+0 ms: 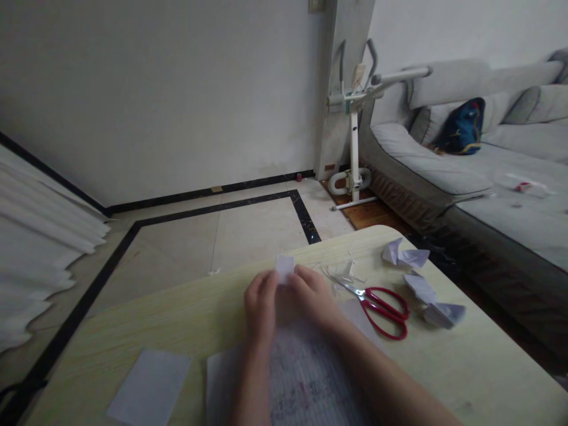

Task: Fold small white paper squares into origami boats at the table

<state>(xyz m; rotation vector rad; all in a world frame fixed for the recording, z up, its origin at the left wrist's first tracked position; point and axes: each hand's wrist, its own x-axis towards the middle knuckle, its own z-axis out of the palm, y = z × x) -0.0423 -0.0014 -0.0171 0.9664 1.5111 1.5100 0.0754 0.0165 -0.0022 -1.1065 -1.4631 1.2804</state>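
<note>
A small white piece of paper (284, 269) is pinched between my two hands, above the far part of the table. My left hand (261, 302) closes on its left edge with thumb and fingers. On its right edge my right hand (313, 293) grips in the same way. Lined sheets with handwriting (310, 378) lie beneath my forearms. Red-handled scissors (384, 310) rest just right of my right hand, beside thin paper scraps (348, 271). Whether the paper is folded I cannot tell.
Several folded paper pieces (419, 287) lie along the table's right side. A blank white sheet (151, 384) is at the left front of the table (213, 307). Beyond stand a white exercise machine (354, 142) and a grey sofa (444, 171) holding a blue bag (464, 127).
</note>
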